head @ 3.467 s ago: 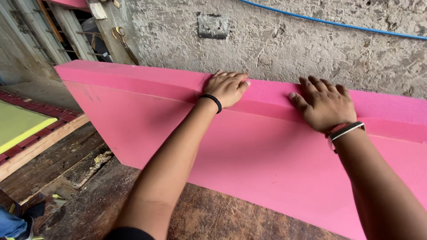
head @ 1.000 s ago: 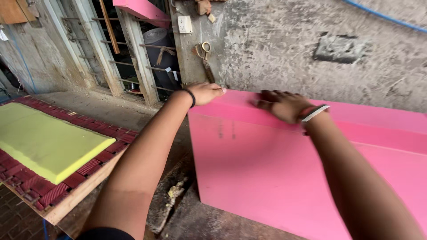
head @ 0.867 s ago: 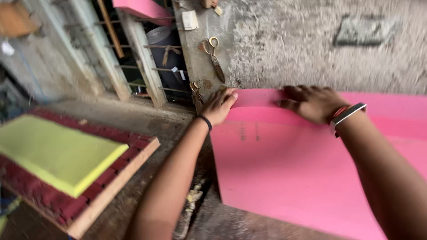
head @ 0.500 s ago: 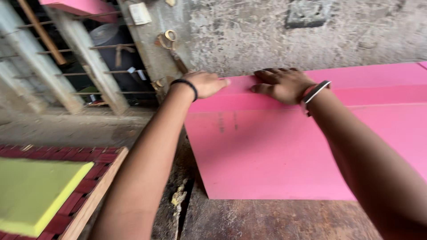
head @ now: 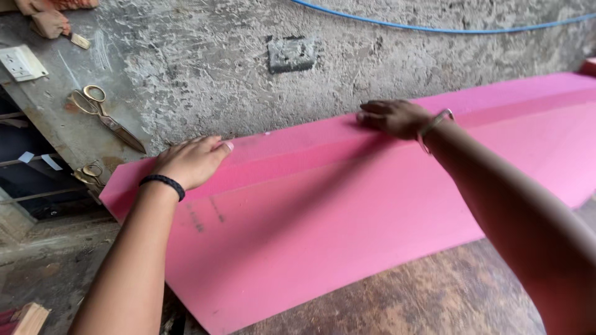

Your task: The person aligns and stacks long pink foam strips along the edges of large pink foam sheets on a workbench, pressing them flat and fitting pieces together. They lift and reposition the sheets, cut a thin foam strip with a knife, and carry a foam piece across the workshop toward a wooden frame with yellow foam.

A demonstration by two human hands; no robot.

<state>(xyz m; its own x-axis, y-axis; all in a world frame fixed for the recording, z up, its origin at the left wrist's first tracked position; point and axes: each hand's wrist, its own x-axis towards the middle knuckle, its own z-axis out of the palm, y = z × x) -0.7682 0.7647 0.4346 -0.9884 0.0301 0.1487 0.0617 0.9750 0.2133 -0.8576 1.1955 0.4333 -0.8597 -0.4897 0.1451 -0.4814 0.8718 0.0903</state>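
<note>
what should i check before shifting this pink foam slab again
1. Left hand flat on the pink foam slab near its left end: ok.
2. Right hand flat on the slab's top edge further along: ok.
3. Slab leaning against the rough wall with its lower edge on the wooden bench: ok.
4. Scissors hanging on the wall, apart from the slab's left end: ok.
5. Blue cable running along the wall above the slab, not touching it: ok.
6. Slab's right end: runs out of view, cannot tell.
</note>
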